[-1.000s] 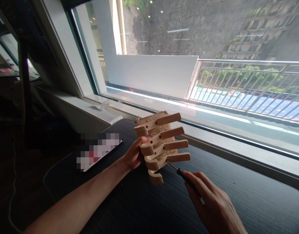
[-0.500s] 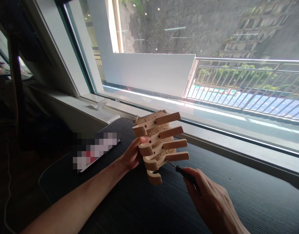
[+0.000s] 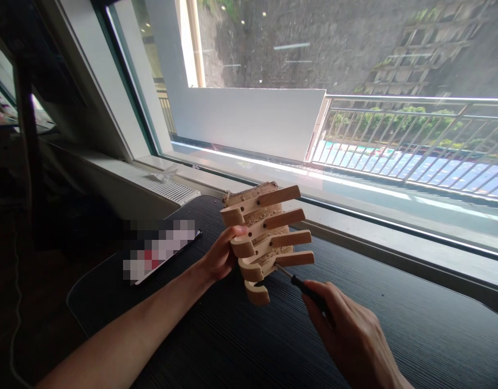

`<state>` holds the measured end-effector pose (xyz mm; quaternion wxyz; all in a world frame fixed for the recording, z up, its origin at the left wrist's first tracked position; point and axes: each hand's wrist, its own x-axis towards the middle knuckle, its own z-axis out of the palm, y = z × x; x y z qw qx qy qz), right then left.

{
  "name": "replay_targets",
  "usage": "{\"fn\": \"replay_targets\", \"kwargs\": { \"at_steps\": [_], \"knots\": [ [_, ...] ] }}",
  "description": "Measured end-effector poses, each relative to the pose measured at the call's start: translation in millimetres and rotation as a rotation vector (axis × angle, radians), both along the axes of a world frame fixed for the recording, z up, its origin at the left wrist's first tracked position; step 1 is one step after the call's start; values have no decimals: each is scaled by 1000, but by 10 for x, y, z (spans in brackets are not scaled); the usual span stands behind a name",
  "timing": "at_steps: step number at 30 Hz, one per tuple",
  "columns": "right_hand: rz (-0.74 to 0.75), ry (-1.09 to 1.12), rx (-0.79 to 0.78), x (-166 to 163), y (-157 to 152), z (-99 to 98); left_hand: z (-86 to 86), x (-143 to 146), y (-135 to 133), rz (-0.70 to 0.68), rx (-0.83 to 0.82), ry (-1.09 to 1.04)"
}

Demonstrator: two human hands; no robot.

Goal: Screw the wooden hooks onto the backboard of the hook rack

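My left hand (image 3: pixel 220 258) is closed around the left side of a light wooden rack (image 3: pixel 261 237) with several curved hook arms, holding it upright above the dark desk (image 3: pixel 394 335). My right hand (image 3: pixel 350 335) grips a black-handled screwdriver (image 3: pixel 305 289). The screwdriver's thin metal tip meets the rack just under its lowest long arm. One loose-looking curved piece hangs at the rack's bottom edge.
A phone (image 3: pixel 161 251) lies on the desk to the left of the rack. A large window (image 3: pixel 313 108) with a sill runs along the desk's far side, and a white vent grille (image 3: pixel 159 186) lies on the ledge at the left.
The view has shifted slightly. Both hands and the rack stay nearly in place, with the screwdriver tip still at the rack's lower arm.
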<state>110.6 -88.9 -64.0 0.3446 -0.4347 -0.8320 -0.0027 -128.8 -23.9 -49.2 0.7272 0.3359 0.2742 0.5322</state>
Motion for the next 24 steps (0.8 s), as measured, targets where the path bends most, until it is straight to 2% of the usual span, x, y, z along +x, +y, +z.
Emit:
{"fn": "replay_targets", "kwargs": {
  "at_steps": [5, 12, 15, 20, 24],
  "knots": [
    [-170, 121, -269, 48, 41, 68, -8, -8, 23, 3, -26, -53],
    [-67, 286, -234, 254, 29, 248, -68, -13, 20, 7, -120, -177],
    [-111, 383, -363, 320, 55, 315, -71, -22, 15, -44, -117, -231],
    [99, 254, -679, 12, -31, 311, -40, 25, -29, -91, -93, -262],
    [84, 227, -654, -314, -170, 155, -39, 92, -86, -36, -67, -230]
  ]
}}
